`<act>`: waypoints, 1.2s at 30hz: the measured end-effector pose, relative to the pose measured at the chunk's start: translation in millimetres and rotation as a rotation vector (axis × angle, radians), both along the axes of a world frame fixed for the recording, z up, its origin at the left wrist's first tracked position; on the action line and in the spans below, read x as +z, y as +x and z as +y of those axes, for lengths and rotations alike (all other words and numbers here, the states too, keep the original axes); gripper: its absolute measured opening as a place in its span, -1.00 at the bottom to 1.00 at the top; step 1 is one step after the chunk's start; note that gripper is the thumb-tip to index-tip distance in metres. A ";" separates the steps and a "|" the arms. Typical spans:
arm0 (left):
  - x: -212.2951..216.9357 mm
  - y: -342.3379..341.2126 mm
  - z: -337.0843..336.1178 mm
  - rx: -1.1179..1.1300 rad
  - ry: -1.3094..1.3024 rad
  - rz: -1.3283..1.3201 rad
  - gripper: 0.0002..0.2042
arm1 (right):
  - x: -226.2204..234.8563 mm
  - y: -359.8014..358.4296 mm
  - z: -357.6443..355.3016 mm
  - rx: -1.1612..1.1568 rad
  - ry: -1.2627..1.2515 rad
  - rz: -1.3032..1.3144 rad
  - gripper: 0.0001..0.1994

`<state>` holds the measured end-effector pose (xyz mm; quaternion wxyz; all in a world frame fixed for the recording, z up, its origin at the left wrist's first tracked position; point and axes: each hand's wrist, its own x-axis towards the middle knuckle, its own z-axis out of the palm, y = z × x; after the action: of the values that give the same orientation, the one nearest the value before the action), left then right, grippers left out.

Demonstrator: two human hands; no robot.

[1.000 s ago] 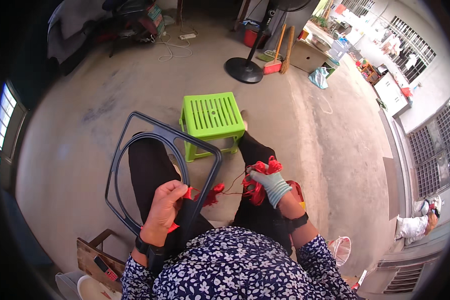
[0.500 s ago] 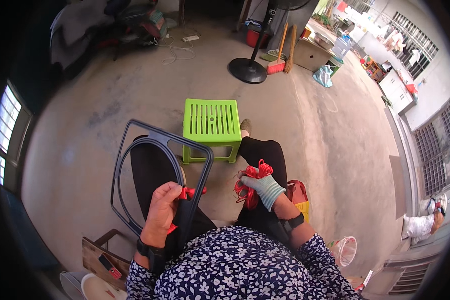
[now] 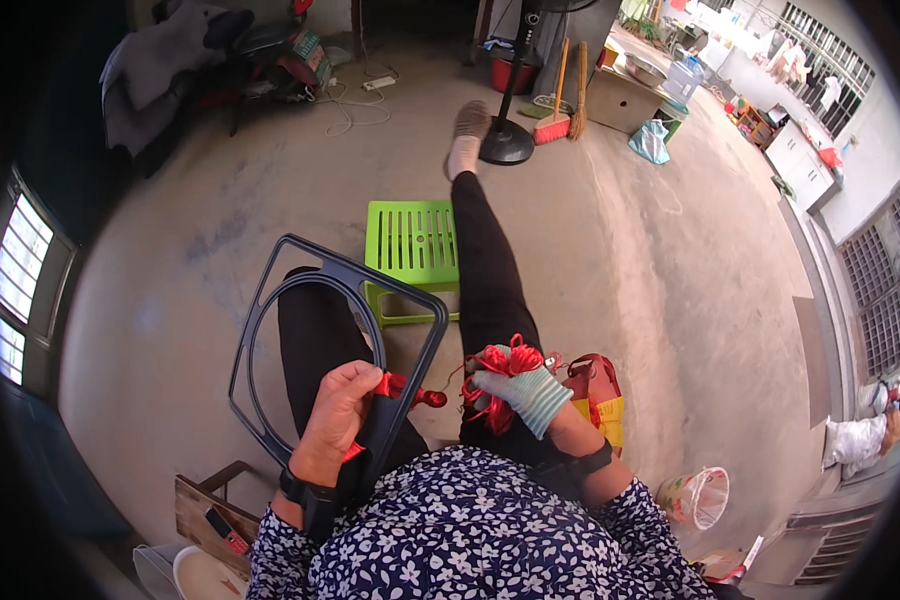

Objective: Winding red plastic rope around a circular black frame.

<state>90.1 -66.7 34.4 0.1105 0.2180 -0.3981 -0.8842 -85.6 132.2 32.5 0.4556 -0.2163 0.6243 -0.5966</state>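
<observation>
While we sit, our left hand (image 3: 338,412) pinches red cord (image 3: 402,388) against the dark frame (image 3: 315,345) at seven o'clock, our gloved right hand (image 3: 522,392) — fingers curled round a red cord bundle (image 3: 498,368) — lime stool (image 3: 411,245) at twelve.

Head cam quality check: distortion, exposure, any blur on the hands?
Head view: strong fisheye, with the floor curving and a black vignette at the rim. Daylight is even on the concrete floor, brightest top right, while the left edge by the window is dark. The left hand on the dark frame and the gloved right hand in the red cord are sharp.
</observation>
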 end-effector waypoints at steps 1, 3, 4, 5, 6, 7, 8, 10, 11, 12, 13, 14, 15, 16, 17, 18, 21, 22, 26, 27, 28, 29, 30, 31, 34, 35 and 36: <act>-0.2 0.0 2.3 -0.014 0.004 -0.019 -0.91 | 2.6 1.1 1.0 -0.009 0.003 -0.026 -0.77; 2.3 1.0 6.7 -0.021 -0.016 -0.035 -0.90 | 1.1 -0.4 5.3 -0.006 -0.015 -0.078 -0.78; 3.7 1.2 8.6 -0.025 -0.023 -0.044 -0.90 | 1.3 -2.6 7.8 -0.008 -0.026 -0.087 -0.78; 4.4 1.2 10.7 -0.036 -0.010 -0.052 -0.91 | 2.1 -5.3 9.9 -0.040 -0.066 -0.103 -0.80; 5.2 0.9 11.8 -0.043 -0.014 -0.062 -0.91 | 4.8 -7.6 10.7 -0.072 -0.106 -0.120 -0.81; 5.8 0.6 12.8 -0.032 -0.034 -0.080 -0.90 | 10.5 -9.1 11.5 -0.173 -0.085 -0.119 -0.82; 5.5 -1.2 14.4 -0.025 -0.055 -0.101 -0.89 | 12.4 -15.7 12.8 -0.229 -0.104 -0.116 -0.84; 6.2 -4.0 14.2 -0.033 -0.068 -0.087 -0.89 | 9.9 -30.0 17.7 -0.315 -0.145 -0.193 -0.86; 6.5 -3.2 14.9 -0.024 -0.079 -0.064 -0.89 | 9.2 -34.6 22.0 -0.378 -0.190 -0.269 -0.87; 7.2 -5.3 16.0 -0.032 -0.084 -0.074 -0.89 | 9.4 -44.7 29.4 -0.366 -0.202 -0.315 -0.85; 7.7 -7.2 17.5 -0.040 -0.100 -0.084 -0.89 | 13.7 -49.0 36.2 -0.424 -0.187 -0.276 -0.82; 8.0 -9.4 19.0 -0.047 -0.118 -0.092 -0.89 | 16.9 -51.8 44.2 -0.482 -0.173 -0.236 -0.80; 8.5 -10.7 20.3 -0.061 -0.125 -0.096 -0.89 | 9.6 -55.0 56.5 -0.545 -0.208 -0.288 -0.76; 8.8 -10.8 21.9 -0.086 -0.110 -0.091 -0.91 | 3.1 -60.8 71.8 -0.572 -0.209 -0.312 -0.75; 9.7 -10.7 23.8 -0.110 -0.096 -0.085 -0.93 | 2.2 -63.3 82.7 -0.596 -0.232 -0.330 -0.74; 11.5 -10.3 26.8 -0.122 -0.101 -0.087 -0.93 | 1.5 -65.1 92.8 -0.620 -0.254 -0.346 -0.74; 17.5 -9.3 36.1 -0.144 -0.144 -0.123 -0.94 | -5.7 -65.0 125.4 -0.750 -0.194 -0.304 -0.75; 18.5 -8.8 35.5 -0.144 -0.205 -0.128 -0.93 | -7.9 -65.0 135.6 -0.793 -0.217 -0.307 -0.76; 27.7 -7.3 39.5 -0.146 -0.255 -0.140 -0.93 | -14.7 -68.3 168.7 -0.911 -0.301 -0.307 -0.78; 27.0 -6.8 38.8 -0.152 -0.272 -0.121 -0.93 | -13.5 -69.6 171.8 -0.940 -0.296 -0.316 -0.80; 27.4 -6.8 39.8 -0.158 -0.263 -0.123 -0.93 | -13.5 -69.5 173.4 -0.946 -0.287 -0.314 -0.80; 28.3 -7.4 41.3 -0.171 -0.271 -0.113 -0.93 | -13.4 -69.1 174.6 -0.965 -0.294 -0.315 -0.81; 28.1 -8.4 42.3 -0.183 -0.278 -0.103 -0.93 | -12.0 -68.5 174.6 -0.982 -0.300 -0.316 -0.81; 27.1 -9.8 42.8 -0.182 -0.269 -0.106 -0.93 | -7.7 -66.6 170.6 -0.995 -0.300 -0.305 -0.81; 23.4 -15.1 40.2 -0.220 -0.235 -0.113 -0.93 | -0.2 -69.0 162.0 -1.015 -0.276 -0.167 -0.80; 20.4 -17.0 38.6 -0.241 -0.213 -0.093 -0.93 | 9.1 -71.5 159.0 -1.030 -0.264 -0.088 -0.79; 16.8 -19.8 36.6 -0.264 -0.191 -0.073 -0.93 | 12.6 -80.3 161.9 -1.034 -0.293 -0.021 -0.76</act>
<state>70.3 -30.1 51.2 -0.0007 0.1843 -0.5094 -0.8406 -165.9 294.1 45.1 0.0738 0.0640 0.5549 -0.8262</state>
